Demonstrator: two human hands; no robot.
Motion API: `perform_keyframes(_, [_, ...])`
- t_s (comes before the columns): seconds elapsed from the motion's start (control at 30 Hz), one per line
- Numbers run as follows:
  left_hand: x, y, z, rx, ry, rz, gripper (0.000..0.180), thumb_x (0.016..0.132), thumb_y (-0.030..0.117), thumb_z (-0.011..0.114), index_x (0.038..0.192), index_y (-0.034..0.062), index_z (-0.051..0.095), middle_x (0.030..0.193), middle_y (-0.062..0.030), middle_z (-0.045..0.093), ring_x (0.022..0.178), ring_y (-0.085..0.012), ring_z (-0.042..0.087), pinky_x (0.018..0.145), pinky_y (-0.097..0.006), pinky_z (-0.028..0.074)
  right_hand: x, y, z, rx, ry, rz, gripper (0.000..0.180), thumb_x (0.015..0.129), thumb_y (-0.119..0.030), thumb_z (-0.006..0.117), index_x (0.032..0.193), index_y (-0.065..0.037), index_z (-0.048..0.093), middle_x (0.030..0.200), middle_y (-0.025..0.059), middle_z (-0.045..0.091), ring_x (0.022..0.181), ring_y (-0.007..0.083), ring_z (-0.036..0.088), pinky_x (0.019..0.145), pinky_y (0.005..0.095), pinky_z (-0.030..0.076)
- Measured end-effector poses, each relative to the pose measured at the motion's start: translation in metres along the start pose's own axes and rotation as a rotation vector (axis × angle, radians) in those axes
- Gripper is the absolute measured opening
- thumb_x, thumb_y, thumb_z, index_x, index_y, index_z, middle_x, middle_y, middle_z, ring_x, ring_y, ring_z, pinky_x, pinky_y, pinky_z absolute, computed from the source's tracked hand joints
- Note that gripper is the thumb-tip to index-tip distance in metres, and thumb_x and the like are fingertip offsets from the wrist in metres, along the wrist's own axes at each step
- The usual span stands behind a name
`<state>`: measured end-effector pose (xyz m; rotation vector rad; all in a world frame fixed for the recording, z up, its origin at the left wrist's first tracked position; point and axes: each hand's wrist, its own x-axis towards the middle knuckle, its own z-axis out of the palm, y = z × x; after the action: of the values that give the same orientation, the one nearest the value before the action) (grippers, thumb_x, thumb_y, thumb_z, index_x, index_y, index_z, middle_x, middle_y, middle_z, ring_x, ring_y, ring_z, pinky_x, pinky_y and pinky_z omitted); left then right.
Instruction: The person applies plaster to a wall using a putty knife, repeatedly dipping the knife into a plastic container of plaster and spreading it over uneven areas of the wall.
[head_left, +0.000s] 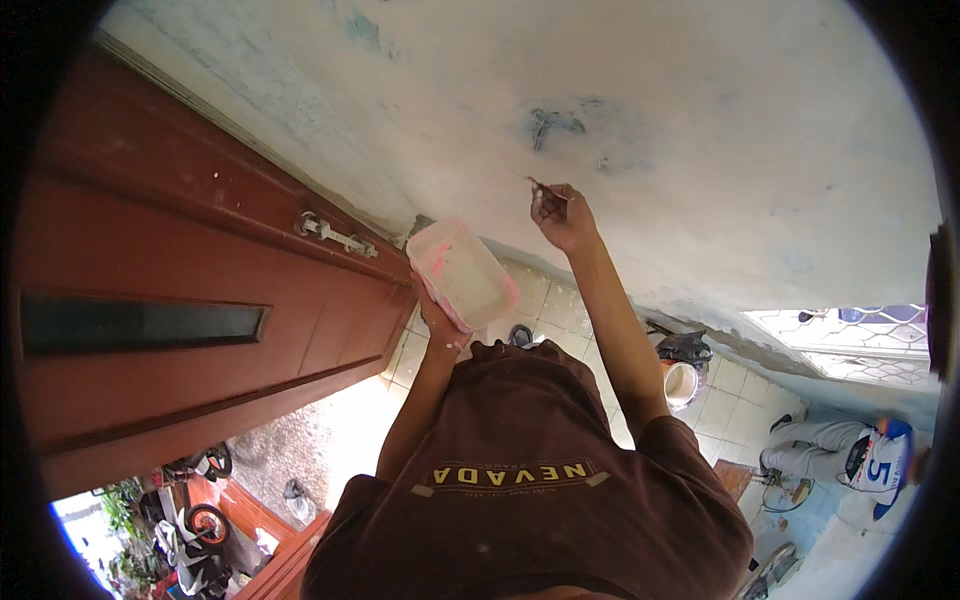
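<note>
My left hand (437,318) grips a rectangular, whitish plastic tub (475,272) by its near left side. Pink smears mark the tub's rim and inside, and a pale material coats its bottom. Higher up and to the right, my right hand (563,217) is closed on a thin dark tool (543,187), seen almost edge-on, so its exact kind is unclear. The tool's tip points up and left, close to the pale wall (700,180). I cannot tell whether it touches. Just above it, the wall has a dark, rough patch (552,125).
A brown door (160,240) with a metal bolt (335,236) stands at left. On the tiled floor (720,400) are a white bucket (681,384) and a black bag (686,347). Another person (850,455) is at lower right, near a grille window (860,345). Motorbikes (200,535) stand outside.
</note>
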<state>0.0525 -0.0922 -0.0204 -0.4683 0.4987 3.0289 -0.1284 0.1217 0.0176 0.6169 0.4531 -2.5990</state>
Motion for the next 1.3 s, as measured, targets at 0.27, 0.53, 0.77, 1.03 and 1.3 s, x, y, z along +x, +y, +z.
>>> perform_keyframes(0.27, [-0.010,-0.012,0.003,0.062,0.012,0.051,0.077,0.095,0.073,0.039,0.152,0.0222,0.036,0.151,-0.0053,0.044,0.136,-0.0304,0.046,0.109,-0.055,0.043,-0.107,-0.061,0.141,0.151,-0.508,-0.050,0.034,0.100,-0.007,0.039,0.127,0.010,0.051,0.108,0.0158,0.062,0.091,0.0208,0.060,0.075,0.0310,0.053])
perform_keyframes(0.53, [-0.004,-0.005,-0.001,0.024,-0.028,0.058,0.076,0.095,0.072,0.041,0.152,0.0220,0.036,0.151,-0.0058,0.044,0.137,-0.0305,0.046,0.109,-0.055,0.044,-0.040,0.005,0.003,0.009,-0.134,0.099,0.031,0.093,-0.006,0.053,0.119,0.010,0.057,0.096,0.0107,0.065,0.079,0.0175,0.059,0.067,0.0267,0.050])
perform_keyframes(0.77, [-0.004,-0.004,0.009,0.019,-0.043,0.032,0.077,0.095,0.072,0.039,0.152,0.0209,0.035,0.151,-0.0068,0.044,0.136,-0.0310,0.046,0.109,-0.057,0.043,-0.006,-0.057,0.049,0.229,-0.352,0.128,0.031,0.101,-0.008,0.039,0.122,0.009,0.053,0.105,0.0129,0.063,0.082,0.0191,0.059,0.066,0.0280,0.050])
perform_keyframes(1.03, [0.003,-0.002,0.011,-0.022,-0.052,0.018,0.078,0.095,0.073,0.039,0.152,0.0211,0.035,0.150,-0.0057,0.045,0.136,-0.0309,0.046,0.109,-0.057,0.043,-0.140,-0.041,0.111,0.168,-0.479,0.000,0.034,0.097,-0.008,0.046,0.127,0.008,0.049,0.100,0.0099,0.060,0.080,0.0173,0.054,0.064,0.0278,0.047])
perform_keyframes(1.3, [0.013,0.000,0.005,-0.055,-0.017,-0.030,0.077,0.095,0.073,0.040,0.151,0.0207,0.037,0.149,-0.0060,0.047,0.135,-0.0302,0.048,0.110,-0.055,0.043,0.050,0.010,-0.017,-0.026,-0.082,0.032,0.031,0.097,-0.013,0.050,0.121,0.005,0.060,0.095,0.0065,0.066,0.080,0.0150,0.057,0.067,0.0280,0.047])
